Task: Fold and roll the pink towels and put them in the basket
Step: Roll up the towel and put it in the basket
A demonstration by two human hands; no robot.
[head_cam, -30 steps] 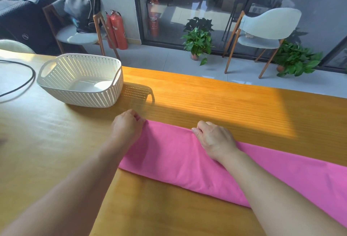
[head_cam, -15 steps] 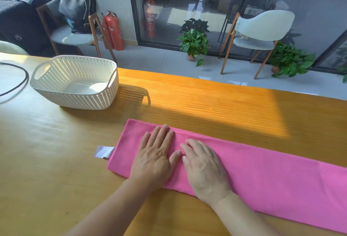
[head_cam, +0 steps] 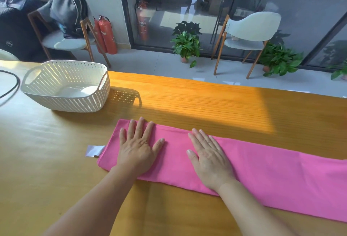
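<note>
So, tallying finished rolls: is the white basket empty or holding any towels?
Empty. The basket shows only its bare white floor; the one pink towel visible lies flat on the table.

Chairs (head_cam: pixel 249 34), plants (head_cam: pixel 186 44), extinguishers (head_cam: pixel 107 36)

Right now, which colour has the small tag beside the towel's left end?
White, or pale grey in shadow; the tag shows in the head view.

The towel (head_cam: pixel 262 175) is plain pink with a white tag (head_cam: pixel 93 150). The basket (head_cam: pixel 65 93) is off-white, patterned with rows of small slots. The table (head_cam: pixel 187 100) is orange-yellow wood, and the extinguishers (head_cam: pixel 106 35) are red
</note>
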